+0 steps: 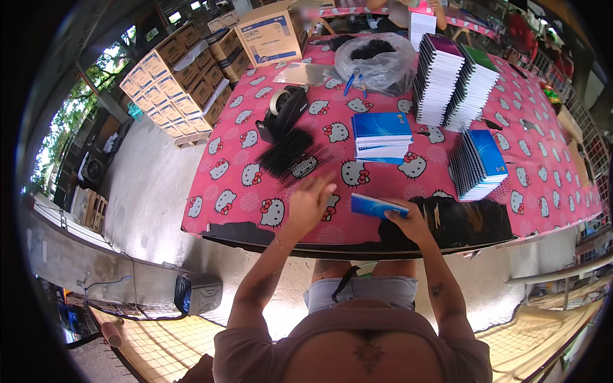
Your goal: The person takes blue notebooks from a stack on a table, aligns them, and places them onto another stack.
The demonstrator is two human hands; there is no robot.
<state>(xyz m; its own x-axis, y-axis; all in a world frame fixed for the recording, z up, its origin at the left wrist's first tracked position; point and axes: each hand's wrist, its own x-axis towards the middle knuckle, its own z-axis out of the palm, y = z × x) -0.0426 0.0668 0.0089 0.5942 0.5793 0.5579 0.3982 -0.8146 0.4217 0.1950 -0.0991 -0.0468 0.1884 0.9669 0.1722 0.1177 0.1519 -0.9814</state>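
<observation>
My right hand (410, 220) grips a blue-covered notebook (378, 205) near the table's front edge, with the thumb on top of it. My left hand (311, 199) is over the table to the left of that notebook, fingers stretched forward and slightly blurred, with nothing visible in them. Just beyond those fingers lies a pile of black plastic binding coils (286, 152). Farther ahead sits a stack of blue-covered books (382, 135), with no coils visible on them. To the right stands a pile of coil-bound blue notebooks (479, 166).
A black tape dispenser (282, 115) stands behind the coils. Farther back are blue-handled pliers (355, 83), a clear plastic bag (394, 62) of coils, and tall stacks of bound notebooks (439, 83). Cartons (175, 83) are stacked left of the pink-covered table (239, 185). Another person's hands show at the far side.
</observation>
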